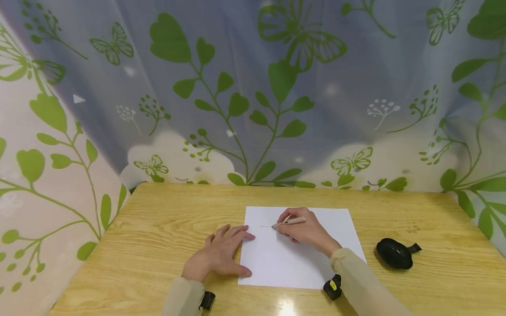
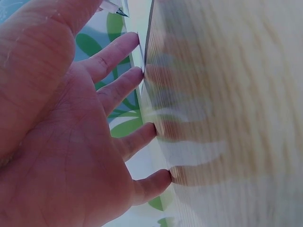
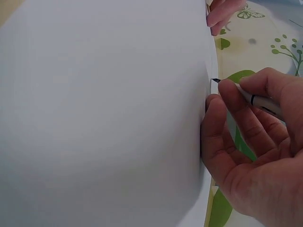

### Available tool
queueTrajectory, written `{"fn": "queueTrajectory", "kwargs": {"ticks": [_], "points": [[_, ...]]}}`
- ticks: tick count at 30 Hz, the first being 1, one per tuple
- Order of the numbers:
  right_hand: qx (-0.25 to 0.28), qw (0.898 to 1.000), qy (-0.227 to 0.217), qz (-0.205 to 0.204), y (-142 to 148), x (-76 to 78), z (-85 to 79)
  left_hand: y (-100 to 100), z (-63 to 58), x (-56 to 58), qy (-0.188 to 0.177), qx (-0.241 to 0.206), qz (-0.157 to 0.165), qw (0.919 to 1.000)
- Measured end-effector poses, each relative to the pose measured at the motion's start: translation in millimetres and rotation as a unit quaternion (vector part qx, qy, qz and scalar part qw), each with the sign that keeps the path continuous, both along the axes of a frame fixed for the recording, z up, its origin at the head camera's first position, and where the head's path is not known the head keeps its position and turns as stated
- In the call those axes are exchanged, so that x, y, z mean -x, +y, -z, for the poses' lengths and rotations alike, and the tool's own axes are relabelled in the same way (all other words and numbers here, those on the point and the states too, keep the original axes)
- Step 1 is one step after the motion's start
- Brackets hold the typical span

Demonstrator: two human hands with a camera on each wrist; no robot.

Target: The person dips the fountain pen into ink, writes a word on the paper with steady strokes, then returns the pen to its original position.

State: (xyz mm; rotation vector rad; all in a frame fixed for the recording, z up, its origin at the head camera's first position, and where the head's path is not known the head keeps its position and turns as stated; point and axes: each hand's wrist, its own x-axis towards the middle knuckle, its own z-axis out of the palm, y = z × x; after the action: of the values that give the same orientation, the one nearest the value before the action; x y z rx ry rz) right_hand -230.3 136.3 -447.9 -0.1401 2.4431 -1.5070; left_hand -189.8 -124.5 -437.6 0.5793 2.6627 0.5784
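Observation:
A white sheet of paper (image 1: pixel 284 267) lies on the wooden table, with a short thin dark line (image 1: pixel 265 226) in its upper left part. My right hand (image 1: pixel 302 228) pinches a white pen (image 1: pixel 296 220) between thumb and fingers. The pen's dark pointed tip (image 3: pixel 216 80) meets the sheet at the right end of that line. My left hand (image 1: pixel 219 254) is spread flat at the sheet's left edge. Its thumb rests by the lower left corner, and in the left wrist view its fingertips (image 2: pixel 150 128) press on the tabletop and the sheet's edge.
To the right of the sheet lies a black rounded case with a short strap (image 1: pixel 394 253). Beneath both hands is a light wooden table (image 1: pixel 150 228). Behind and to the left hangs a curtain (image 1: pixel 237 131) printed with green leaves and butterflies.

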Motion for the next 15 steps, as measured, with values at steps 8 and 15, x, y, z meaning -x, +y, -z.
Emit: {"fn": "queueTrajectory", "kwargs": {"ticks": [8,15], "points": [[-0.004,1.0,0.006,0.002,4.0,-1.0,0.9,-0.1,-0.6,-0.2,0.0,-0.001,0.001,1.0],[-0.007,1.0,-0.003,0.012,7.4,-2.0,-0.5,0.1,-1.3,-0.5,-0.002,0.0,0.0,1.0]]}}
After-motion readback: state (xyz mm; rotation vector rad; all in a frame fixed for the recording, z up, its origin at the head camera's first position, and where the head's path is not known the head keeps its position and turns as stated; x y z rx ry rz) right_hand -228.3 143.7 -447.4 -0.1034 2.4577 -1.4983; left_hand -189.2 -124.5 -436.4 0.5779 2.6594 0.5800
